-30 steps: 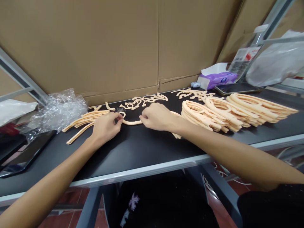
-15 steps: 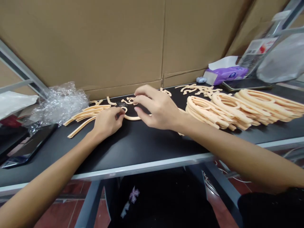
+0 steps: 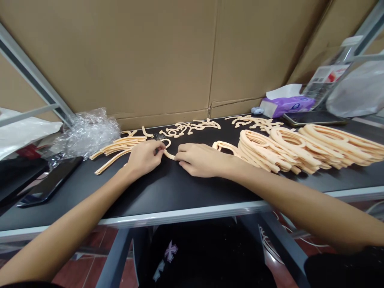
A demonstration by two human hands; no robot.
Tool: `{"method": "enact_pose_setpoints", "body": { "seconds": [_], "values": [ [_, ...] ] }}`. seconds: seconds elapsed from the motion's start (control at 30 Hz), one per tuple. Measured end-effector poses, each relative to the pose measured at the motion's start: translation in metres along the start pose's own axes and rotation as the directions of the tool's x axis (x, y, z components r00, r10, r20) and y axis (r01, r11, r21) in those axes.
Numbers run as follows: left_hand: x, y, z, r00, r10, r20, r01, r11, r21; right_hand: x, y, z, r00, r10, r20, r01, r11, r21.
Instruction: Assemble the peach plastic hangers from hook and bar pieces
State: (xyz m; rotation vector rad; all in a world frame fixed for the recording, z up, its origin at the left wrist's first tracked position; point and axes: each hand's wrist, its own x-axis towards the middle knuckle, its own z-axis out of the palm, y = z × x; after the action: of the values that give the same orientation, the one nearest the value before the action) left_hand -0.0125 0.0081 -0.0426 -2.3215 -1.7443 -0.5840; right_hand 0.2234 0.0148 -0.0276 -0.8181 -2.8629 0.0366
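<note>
A pale beige curved strip (image 3: 170,155) with a small ring-shaped end lies between my hands, low over the black table top. My left hand (image 3: 146,157) is closed, thumb and forefinger pinching the strip near the ring. My right hand (image 3: 201,160) closes its fingertips on the strip's other side; its palm hides the rest of the piece. Left of my left hand lies a bundle of long beige strips (image 3: 120,146). Small curly beige pieces (image 3: 192,127) are scattered behind my hands. Right of my right hand sit stacked beige oval-looped pieces (image 3: 258,148).
Crumpled clear plastic (image 3: 87,132) and a dark phone (image 3: 52,182) lie at left. A purple tissue pack (image 3: 288,105), another phone (image 3: 313,118) and a bottle (image 3: 327,76) stand back right. Cardboard (image 3: 144,60) walls the rear; a metal edge (image 3: 186,213) runs along the front.
My right hand has come down from a raised, spread pose onto the curved strip, its fingers closing. My left hand keeps its pinch. The view has shifted slightly.
</note>
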Motion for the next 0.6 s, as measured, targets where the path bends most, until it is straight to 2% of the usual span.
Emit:
{"method": "enact_pose_setpoints", "body": {
  "seconds": [0.27,0.6],
  "values": [
    [-0.0003,-0.0033,0.0049,0.985,0.159,-0.062,-0.165,0.979,-0.116,-0.0024,-0.0011,-0.0041,0.999,0.035,-0.030,-0.036,0.999,-0.009],
    [-0.0019,-0.0021,0.0076,0.924,0.349,-0.152,-0.375,0.906,-0.195,-0.0012,0.0016,-0.0010,0.996,0.015,-0.083,-0.015,1.000,0.005]
  ]
}}
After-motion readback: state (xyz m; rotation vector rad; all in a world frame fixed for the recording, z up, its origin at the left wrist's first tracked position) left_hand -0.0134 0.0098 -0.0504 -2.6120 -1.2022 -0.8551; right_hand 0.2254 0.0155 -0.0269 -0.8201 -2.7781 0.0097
